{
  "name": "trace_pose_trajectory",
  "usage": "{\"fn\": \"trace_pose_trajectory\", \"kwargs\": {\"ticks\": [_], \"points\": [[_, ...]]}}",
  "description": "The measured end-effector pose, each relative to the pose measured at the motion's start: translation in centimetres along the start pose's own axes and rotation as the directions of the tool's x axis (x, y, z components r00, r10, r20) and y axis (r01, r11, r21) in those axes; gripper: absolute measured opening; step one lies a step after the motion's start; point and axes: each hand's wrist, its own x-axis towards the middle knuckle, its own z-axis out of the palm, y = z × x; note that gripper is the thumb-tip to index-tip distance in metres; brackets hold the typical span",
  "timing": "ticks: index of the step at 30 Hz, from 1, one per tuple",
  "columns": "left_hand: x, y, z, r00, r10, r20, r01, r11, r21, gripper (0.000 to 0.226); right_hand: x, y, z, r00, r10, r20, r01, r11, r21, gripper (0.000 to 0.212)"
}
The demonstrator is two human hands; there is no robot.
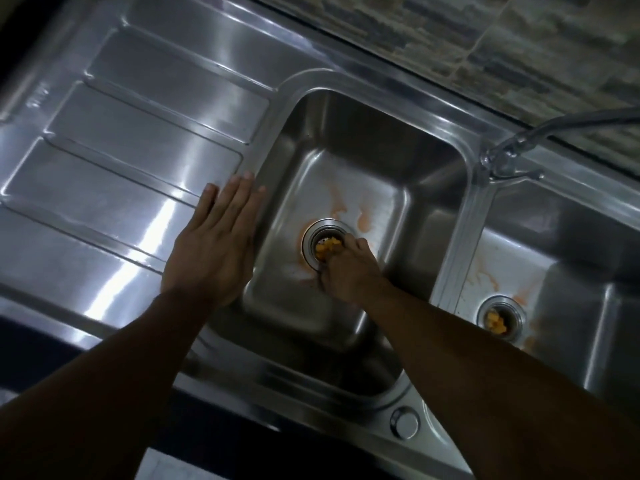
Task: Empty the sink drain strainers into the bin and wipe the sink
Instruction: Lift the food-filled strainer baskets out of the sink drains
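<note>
A steel double sink fills the view. In the left basin (346,168), a round drain strainer (318,240) holds yellow food scraps, with orange stains around it. My right hand (346,268) reaches down into this basin, its fingers closed at the strainer's near edge and hiding part of it. My left hand (214,244) lies flat with fingers together on the drainboard (131,161) beside the basin's left rim. The right basin (571,271) has a second strainer (500,317) with yellow scraps and orange streaks.
A chrome tap (509,157) rises between the basins at the back and its spout runs to the right. A round chrome cap (404,422) sits on the front rim. A stone-patterned tiled wall (485,36) stands behind. No bin or cloth shows.
</note>
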Motion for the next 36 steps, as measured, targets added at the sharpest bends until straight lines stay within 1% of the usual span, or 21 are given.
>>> {"fn": "trace_pose_trajectory", "kwargs": {"ticks": [4,7,10,13,15,17,21,24,26,27,29,30,33,36], "points": [[0.0,0.1,-0.1,1.000,-0.003,0.011,0.003,1.000,-0.004,0.065,0.4,-0.4,-0.4,0.999,-0.027,0.028,0.028,0.999,-0.046,0.041],[-0.1,0.1,-0.2,1.000,-0.002,0.008,0.003,1.000,-0.005,0.061,0.4,-0.5,-0.8,0.997,-0.064,0.038,0.067,0.994,-0.087,0.042],[-0.1,0.1,-0.2,1.000,-0.010,0.006,0.010,1.000,-0.005,0.062,0.5,-0.5,-1.0,0.991,-0.123,0.059,0.132,0.977,-0.167,0.042],[0.0,0.0,-0.1,1.000,-0.005,0.004,0.005,1.000,-0.003,0.062,0.6,-0.4,-0.9,0.979,-0.191,0.074,0.203,0.953,-0.225,0.038],[0.0,0.0,0.1,1.000,-0.004,0.002,0.004,1.000,-0.001,0.061,0.8,-0.3,-0.9,0.975,-0.199,0.102,0.219,0.938,-0.268,0.040],[0.0,-0.1,0.2,1.000,-0.003,0.000,0.003,1.000,0.005,0.062,1.0,-0.1,-1.0,0.977,-0.194,0.093,0.213,0.930,-0.299,0.041],[0.1,-0.4,0.3,1.000,-0.002,0.016,0.002,1.000,0.015,0.066,1.0,0.0,-1.8,0.991,-0.124,0.041,0.130,0.961,-0.245,0.039],[0.1,-0.3,0.3,0.999,-0.009,0.034,0.009,1.000,0.005,0.073,0.4,-0.4,-2.3,0.995,-0.104,-0.001,0.100,0.966,-0.240,0.037],[0.1,-0.2,0.2,0.999,-0.011,0.040,0.012,1.000,-0.005,0.077,-0.2,-0.7,-2.5,0.996,-0.087,-0.013,0.083,0.978,-0.192,0.038],[0.1,-0.2,0.1,0.999,-0.011,0.040,0.011,1.000,-0.012,0.078,-0.6,-0.9,-2.7,0.995,-0.098,-0.011,0.094,0.976,-0.195,0.037],[0.0,-0.1,-0.2,0.999,-0.009,0.042,0.010,1.000,-0.018,0.078,-1.7,-1.5,-3.2,0.992,-0.128,-0.004,0.122,0.957,-0.264,0.031],[0.0,-0.1,-0.3,0.999,-0.006,0.045,0.007,1.000,-0.016,0.078,-2.4,-1.8,-3.2,0.991,-0.134,-0.006,0.126,0.951,-0.283,0.030],[-0.1,0.0,-0.5,0.999,0.000,0.038,0.001,1.000,-0.014,0.073,-4.3,-2.7,-3.0,0.986,-0.153,-0.061,0.135,0.962,-0.237,0.040],[-0.2,0.1,-0.4,1.000,-0.003,0.019,0.003,1.000,-0.009,0.063,-5.3,-3.6,-2.8,0.986,-0.160,-0.043,0.148,0.968,-0.204,0.032]]}}
